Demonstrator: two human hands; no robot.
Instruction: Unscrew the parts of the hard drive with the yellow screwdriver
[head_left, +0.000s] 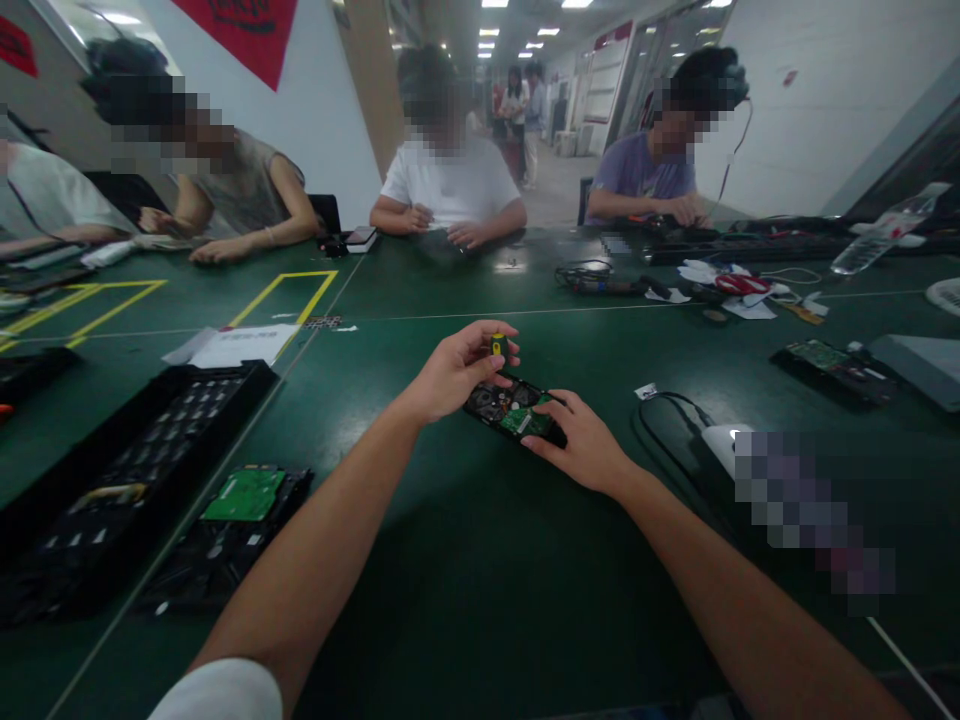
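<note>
A black hard drive [510, 405] with a green circuit board on top lies on the green table [480, 580] in front of me. My left hand [459, 372] is closed round a small screwdriver with a yellow and black handle [499, 346], held upright over the drive's far end. My right hand [583, 447] rests on the drive's near right edge, its fingers curled against it and holding it down.
A black tray [112, 470] and another drive with a green board [244, 495] lie at my left. A black cable [671, 420] and a white device [724, 440] lie at my right. More drives and cables sit further right. Three other people sit across the table.
</note>
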